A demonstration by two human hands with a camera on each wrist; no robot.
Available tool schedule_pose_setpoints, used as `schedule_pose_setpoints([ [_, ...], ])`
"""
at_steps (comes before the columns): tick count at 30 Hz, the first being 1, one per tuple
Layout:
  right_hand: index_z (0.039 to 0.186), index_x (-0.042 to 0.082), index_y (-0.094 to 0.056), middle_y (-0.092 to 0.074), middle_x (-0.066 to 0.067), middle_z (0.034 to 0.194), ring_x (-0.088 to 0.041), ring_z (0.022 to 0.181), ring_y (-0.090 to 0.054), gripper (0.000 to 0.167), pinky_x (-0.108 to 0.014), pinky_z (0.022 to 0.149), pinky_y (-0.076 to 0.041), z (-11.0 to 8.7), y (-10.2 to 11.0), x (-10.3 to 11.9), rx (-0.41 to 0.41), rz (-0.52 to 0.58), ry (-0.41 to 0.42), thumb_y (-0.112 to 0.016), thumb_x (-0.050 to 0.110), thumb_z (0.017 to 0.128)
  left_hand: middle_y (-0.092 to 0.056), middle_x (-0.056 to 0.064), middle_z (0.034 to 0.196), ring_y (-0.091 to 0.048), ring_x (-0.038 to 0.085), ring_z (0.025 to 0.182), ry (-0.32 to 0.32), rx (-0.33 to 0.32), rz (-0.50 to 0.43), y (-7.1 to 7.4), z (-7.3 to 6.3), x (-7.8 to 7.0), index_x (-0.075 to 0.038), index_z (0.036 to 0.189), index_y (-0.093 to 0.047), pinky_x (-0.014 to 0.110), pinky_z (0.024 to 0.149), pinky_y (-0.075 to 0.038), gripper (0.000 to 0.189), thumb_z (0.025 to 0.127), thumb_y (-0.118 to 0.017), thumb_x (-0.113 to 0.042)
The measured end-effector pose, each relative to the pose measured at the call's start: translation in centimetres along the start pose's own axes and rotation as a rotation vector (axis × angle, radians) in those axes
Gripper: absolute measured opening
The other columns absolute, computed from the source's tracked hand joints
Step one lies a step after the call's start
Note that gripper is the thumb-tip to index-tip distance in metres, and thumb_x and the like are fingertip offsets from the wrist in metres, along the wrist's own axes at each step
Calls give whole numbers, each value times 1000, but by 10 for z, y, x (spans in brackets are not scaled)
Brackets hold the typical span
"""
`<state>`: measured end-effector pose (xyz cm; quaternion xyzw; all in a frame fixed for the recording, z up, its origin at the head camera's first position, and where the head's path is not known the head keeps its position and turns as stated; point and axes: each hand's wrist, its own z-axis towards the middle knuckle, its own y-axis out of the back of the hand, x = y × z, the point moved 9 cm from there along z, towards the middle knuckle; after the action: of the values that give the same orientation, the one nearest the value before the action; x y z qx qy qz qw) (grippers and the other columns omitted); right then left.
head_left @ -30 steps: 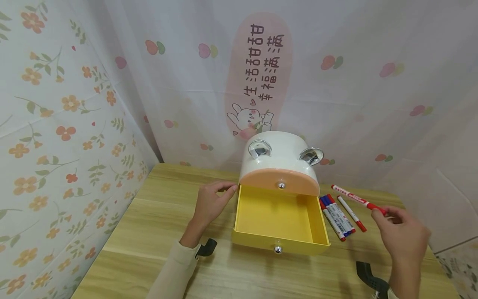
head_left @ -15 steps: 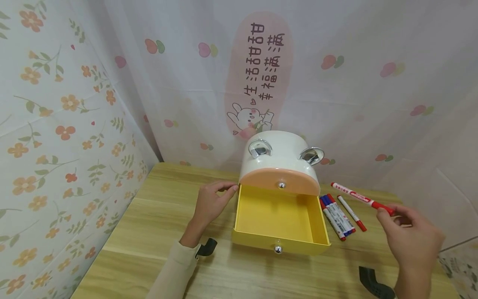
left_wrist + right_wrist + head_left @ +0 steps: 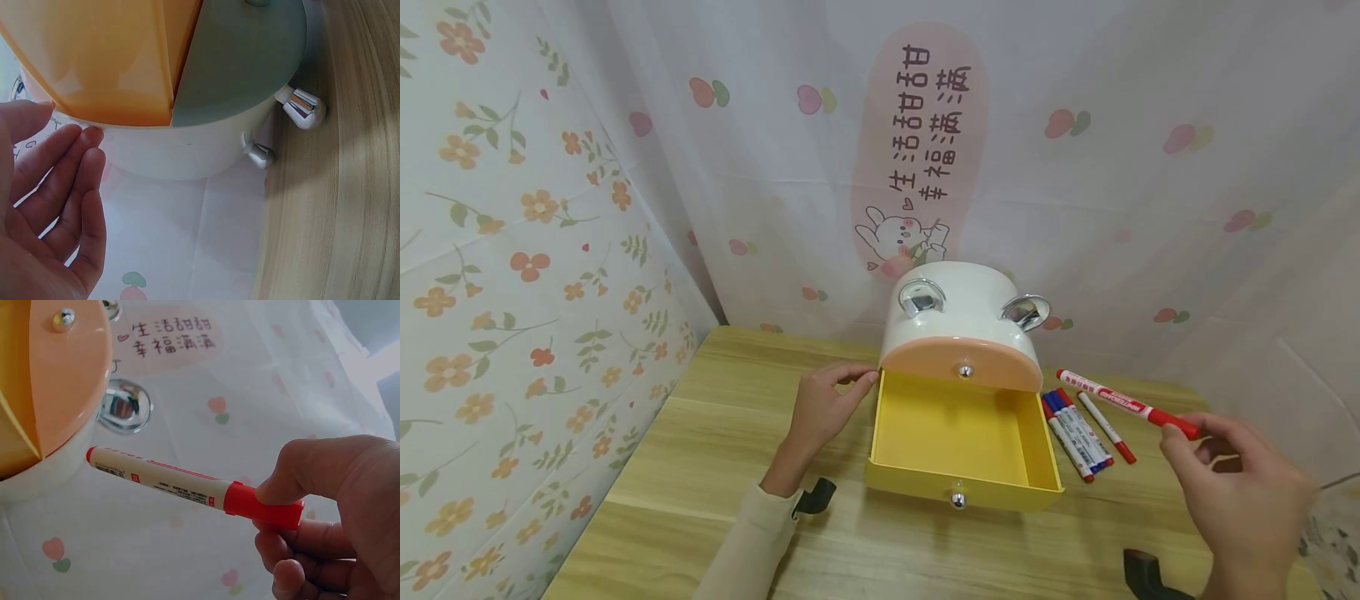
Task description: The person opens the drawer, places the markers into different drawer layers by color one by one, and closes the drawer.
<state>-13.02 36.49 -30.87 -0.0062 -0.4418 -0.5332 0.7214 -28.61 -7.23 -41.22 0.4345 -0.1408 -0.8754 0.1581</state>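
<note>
My right hand (image 3: 1240,492) pinches a red whiteboard marker (image 3: 1120,402) by its capped red end, thumb over forefinger. Its white barrel points left, above the table's right part. In the right wrist view, the marker (image 3: 162,477) lies across the middle, its far end toward the box. My left hand (image 3: 827,404) touches the left front edge of a white desktop drawer box (image 3: 958,300) with thumb and fingertips. The left wrist view shows its fingers (image 3: 90,169) fairly straight beside the white wall. The yellow lower drawer (image 3: 955,425) is pulled out and bare inside; the orange upper drawer (image 3: 925,358) is closed.
Several red and blue capped markers (image 3: 1077,435) lie side by side right of the drawer. A thinner red-capped pen (image 3: 1107,427) lies next to them. The wooden table (image 3: 700,467) meets a patterned curtain (image 3: 760,208) behind the box.
My right hand has shifted right and looks larger, nearer the camera. The marker turns slightly, its far end dipping left. My left hand and the drawer box stay in place.
</note>
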Motion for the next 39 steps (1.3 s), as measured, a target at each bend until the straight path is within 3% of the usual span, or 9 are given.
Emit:
schedule_pose_setpoints([
  [6, 102, -8, -81, -53, 41, 83, 10, 69, -46, 18, -3, 65, -35, -6, 1, 19, 28, 12, 49, -84, -4, 84, -84, 3, 98, -80, 22, 90, 10, 2, -4, 0, 0, 0, -7, 106, -88, 44, 84, -66, 10, 99, -84, -12],
  [16, 99, -6, -80, -57, 36, 92, 9, 70, -46, 22, -5, 63, -36, -15, -18, 42, 115, 75, 194, -88, -7, 79, -84, 4, 99, -80, 23, 91, 16, 8, -4, 0, 0, 0, -6, 107, -87, 45, 84, -66, 11, 100, -83, -13],
  [23, 98, -2, -80, -66, 5, 89, 7, 72, -46, 23, -7, 61, -38, -20, -40, 49, 193, 55, 247, -91, -5, 78, -84, 2, 98, -80, 22, 91, 21, 8, -18, -1, 0, 1, -7, 106, -88, 49, 84, -66, 11, 99, -83, -15],
  [25, 97, -1, -81, -68, 1, 88, 6, 72, -47, 22, -8, 60, -39, -21, -45, 51, 212, 75, 260, -91, -5, 77, -84, 1, 98, -80, 22, 91, 26, 8, -24, -1, 0, 2, -8, 106, -88, 50, 83, -66, 11, 99, -84, -16],
  [31, 93, 5, -82, -66, 2, 81, 4, 67, -50, 20, -12, 54, -39, -25, -57, 58, 268, 120, 306, -91, -3, 77, -84, 0, 98, -80, 22, 92, 28, 10, -23, -2, 0, 4, -9, 106, -88, 49, 84, -66, 11, 99, -84, -16],
  [39, 91, 10, -81, -64, 5, 81, -9, 65, -52, 20, -15, 53, -41, -34, -73, 68, 321, 82, 329, -92, 2, 77, -84, 2, 98, -80, 22, 91, 17, 4, -21, -1, 0, 2, -8, 106, -88, 50, 82, -66, 11, 99, -84, -15],
])
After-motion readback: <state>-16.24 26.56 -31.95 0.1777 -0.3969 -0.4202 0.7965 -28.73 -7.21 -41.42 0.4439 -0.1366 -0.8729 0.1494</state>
